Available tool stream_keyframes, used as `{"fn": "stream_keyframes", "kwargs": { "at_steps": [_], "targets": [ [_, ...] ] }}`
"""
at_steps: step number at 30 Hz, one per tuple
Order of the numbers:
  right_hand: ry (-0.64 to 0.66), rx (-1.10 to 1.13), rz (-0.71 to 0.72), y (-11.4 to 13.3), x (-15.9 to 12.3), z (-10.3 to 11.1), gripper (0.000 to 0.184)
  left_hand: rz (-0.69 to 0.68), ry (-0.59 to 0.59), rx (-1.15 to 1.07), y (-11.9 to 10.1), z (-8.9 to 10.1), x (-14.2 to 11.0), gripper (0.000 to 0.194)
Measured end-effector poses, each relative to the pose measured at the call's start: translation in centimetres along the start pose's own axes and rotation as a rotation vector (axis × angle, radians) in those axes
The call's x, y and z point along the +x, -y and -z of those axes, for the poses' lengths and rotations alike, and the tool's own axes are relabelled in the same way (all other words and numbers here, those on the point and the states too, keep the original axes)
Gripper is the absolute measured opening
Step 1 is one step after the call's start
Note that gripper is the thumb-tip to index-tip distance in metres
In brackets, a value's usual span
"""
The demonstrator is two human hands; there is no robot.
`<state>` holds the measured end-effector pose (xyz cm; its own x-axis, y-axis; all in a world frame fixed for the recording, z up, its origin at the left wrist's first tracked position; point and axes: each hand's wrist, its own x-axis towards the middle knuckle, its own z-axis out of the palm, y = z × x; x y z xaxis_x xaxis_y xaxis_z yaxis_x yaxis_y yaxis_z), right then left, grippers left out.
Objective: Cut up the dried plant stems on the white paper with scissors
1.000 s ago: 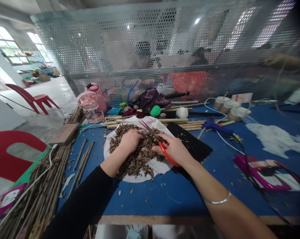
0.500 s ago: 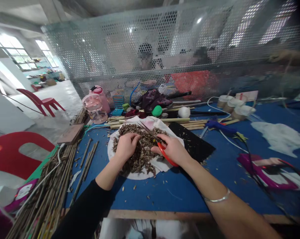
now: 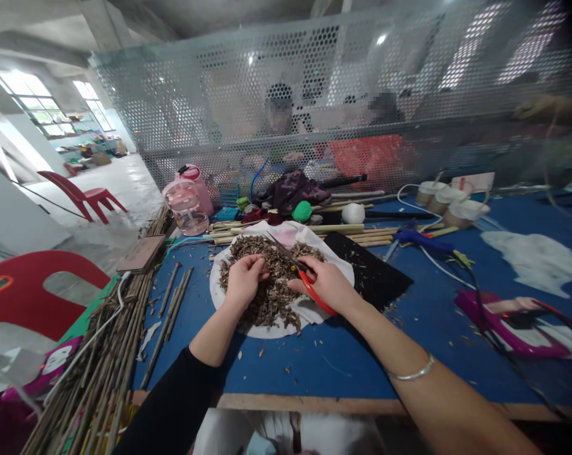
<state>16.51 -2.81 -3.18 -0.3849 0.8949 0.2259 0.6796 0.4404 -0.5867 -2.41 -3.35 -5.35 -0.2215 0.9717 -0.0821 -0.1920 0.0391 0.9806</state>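
Note:
In my right hand (image 3: 326, 283) is a pair of scissors (image 3: 309, 287) with red handles, its dark blades pointing up and left. Beneath them lies a heap of brown, dried plant bits (image 3: 271, 302), spread over a white cloth (image 3: 309, 311). Over the left part of that heap, my left hand (image 3: 245, 278) pinches with thumb and fingertips together. Whatever is between those fingertips is too small to make out. A gap separates the left fingers from the scissors.
Long brown stems (image 3: 105, 347) are stacked along the left edge. Behind the cloth are a green yarn ball (image 3: 301, 211), a white yarn ball (image 3: 352, 213) and a clear pink-lidded jug (image 3: 188, 212). A black sheet (image 3: 378, 272) lies right; a perforated metal screen (image 3: 219, 95) stands behind.
My left hand has shifted slightly, and its fingers have turned, still pinched. The right hand keeps hold of the scissors, nearly unmoved. The whole view has swung slightly.

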Motion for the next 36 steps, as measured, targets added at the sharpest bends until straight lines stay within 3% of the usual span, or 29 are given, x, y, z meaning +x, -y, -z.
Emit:
{"fn": "stream_keyframes", "kwargs": {
  "at_steps": [12,22,36],
  "targets": [
    [0.033,-0.028,0.009,0.4,-0.2,0.0,0.051,-0.059,0.114,-0.101,-0.2,-0.2,-0.8,0.030],
    [0.055,-0.066,0.183,0.1,-0.4,-0.5,0.067,-0.087,0.128,0.054,0.3,0.0,-0.6,0.027],
    [0.065,-0.088,0.220,-0.1,-0.2,-0.1,0.070,-0.216,0.136,0.291,-0.5,-0.1,-1.3,0.019]
  ]
}}
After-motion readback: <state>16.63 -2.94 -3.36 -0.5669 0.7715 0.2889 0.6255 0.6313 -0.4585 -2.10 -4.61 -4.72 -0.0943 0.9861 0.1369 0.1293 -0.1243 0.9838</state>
